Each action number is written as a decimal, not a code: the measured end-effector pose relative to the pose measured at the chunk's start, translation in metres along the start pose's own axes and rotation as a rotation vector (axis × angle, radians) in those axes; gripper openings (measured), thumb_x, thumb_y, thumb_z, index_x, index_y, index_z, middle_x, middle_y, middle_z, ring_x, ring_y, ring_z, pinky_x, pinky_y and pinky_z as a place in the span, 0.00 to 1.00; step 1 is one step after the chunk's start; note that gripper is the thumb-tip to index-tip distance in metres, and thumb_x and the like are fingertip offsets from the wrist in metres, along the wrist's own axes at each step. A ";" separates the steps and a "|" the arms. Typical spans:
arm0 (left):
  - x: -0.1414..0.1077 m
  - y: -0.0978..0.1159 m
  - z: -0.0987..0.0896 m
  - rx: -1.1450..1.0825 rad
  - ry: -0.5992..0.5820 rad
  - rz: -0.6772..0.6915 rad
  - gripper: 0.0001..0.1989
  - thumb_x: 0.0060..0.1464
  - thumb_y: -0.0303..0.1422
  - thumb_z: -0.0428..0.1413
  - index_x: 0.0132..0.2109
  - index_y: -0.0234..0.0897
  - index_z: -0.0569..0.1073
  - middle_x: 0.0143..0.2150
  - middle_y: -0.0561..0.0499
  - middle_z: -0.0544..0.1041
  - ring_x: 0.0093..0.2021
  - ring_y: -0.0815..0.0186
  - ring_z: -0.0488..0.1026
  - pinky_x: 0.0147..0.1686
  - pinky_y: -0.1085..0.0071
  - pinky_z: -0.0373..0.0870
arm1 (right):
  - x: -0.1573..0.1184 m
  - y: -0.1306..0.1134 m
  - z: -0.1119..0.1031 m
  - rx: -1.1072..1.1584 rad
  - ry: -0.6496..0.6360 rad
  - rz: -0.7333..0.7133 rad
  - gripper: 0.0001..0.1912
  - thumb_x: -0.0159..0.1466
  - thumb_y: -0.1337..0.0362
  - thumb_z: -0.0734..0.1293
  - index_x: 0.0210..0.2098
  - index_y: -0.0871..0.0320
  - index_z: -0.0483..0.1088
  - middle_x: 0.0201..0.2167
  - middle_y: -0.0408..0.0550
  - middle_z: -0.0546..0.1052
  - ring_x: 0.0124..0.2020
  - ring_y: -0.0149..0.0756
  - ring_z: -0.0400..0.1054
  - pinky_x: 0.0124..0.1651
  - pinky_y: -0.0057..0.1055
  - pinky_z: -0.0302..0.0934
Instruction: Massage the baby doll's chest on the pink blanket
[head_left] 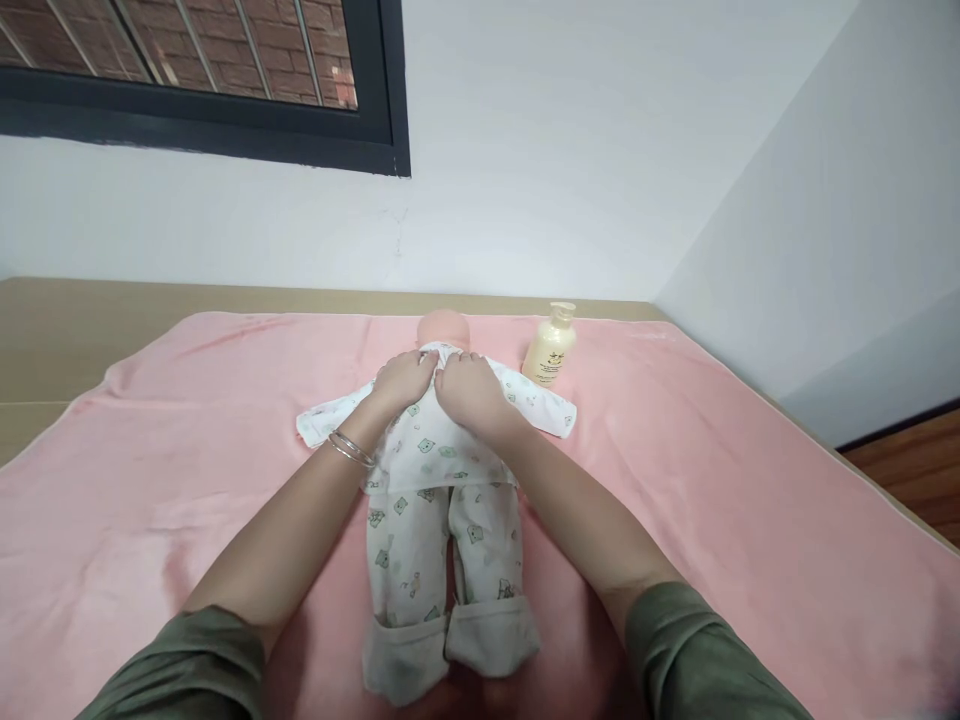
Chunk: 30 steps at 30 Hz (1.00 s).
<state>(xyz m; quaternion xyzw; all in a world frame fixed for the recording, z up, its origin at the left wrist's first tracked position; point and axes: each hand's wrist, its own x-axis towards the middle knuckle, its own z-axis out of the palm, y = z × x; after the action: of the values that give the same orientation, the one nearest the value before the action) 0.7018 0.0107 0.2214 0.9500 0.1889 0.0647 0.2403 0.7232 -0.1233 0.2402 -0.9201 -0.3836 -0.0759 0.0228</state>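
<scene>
Shirt [429,445]: covering a doll [443,328] lying on a pink blanket [187,450] | left hand [405,378] and right hand [471,388]: both gripping shirt cloth near the neck | pants [409,550]: lying below | bottle [550,350]: standing beyond one sleeve

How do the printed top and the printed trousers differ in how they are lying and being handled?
The printed top has its sleeves spread out to either side, while the printed trousers have their legs side by side, pointing toward the wearer. The left hand and right hand are on the top near its neckline; neither is on the trousers. Both garments are pale with a small greenish print.
</scene>
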 end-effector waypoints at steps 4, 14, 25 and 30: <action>-0.001 0.002 0.006 0.018 0.021 -0.011 0.31 0.65 0.46 0.34 0.51 0.34 0.76 0.56 0.34 0.78 0.58 0.45 0.73 0.55 0.53 0.66 | 0.012 0.023 0.000 0.260 -0.090 0.143 0.29 0.75 0.50 0.51 0.52 0.64 0.74 0.51 0.63 0.79 0.51 0.52 0.73 0.52 0.39 0.63; -0.002 0.007 0.010 0.002 0.087 -0.046 0.28 0.64 0.46 0.36 0.48 0.35 0.76 0.55 0.34 0.78 0.57 0.41 0.72 0.55 0.43 0.64 | 0.021 0.044 0.013 0.421 -0.145 0.277 0.44 0.66 0.31 0.50 0.60 0.60 0.68 0.57 0.61 0.75 0.57 0.60 0.69 0.55 0.48 0.62; 0.000 0.000 0.012 -0.119 0.092 -0.052 0.23 0.63 0.46 0.38 0.43 0.38 0.73 0.54 0.36 0.78 0.57 0.44 0.72 0.56 0.46 0.64 | 0.020 0.034 0.014 0.329 -0.109 0.307 0.42 0.68 0.34 0.48 0.60 0.63 0.67 0.56 0.65 0.74 0.57 0.61 0.68 0.57 0.52 0.59; -0.001 -0.008 0.012 -0.221 0.097 -0.031 0.21 0.63 0.47 0.39 0.39 0.40 0.71 0.51 0.40 0.79 0.54 0.49 0.74 0.54 0.53 0.66 | 0.017 0.023 0.011 0.268 -0.058 0.303 0.37 0.71 0.40 0.49 0.59 0.64 0.67 0.55 0.66 0.74 0.59 0.60 0.65 0.60 0.54 0.56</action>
<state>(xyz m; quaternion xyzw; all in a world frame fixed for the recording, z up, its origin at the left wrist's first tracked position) 0.7015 0.0112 0.2069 0.9103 0.2067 0.1270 0.3353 0.7527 -0.1264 0.2328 -0.9578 -0.2477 0.0068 0.1454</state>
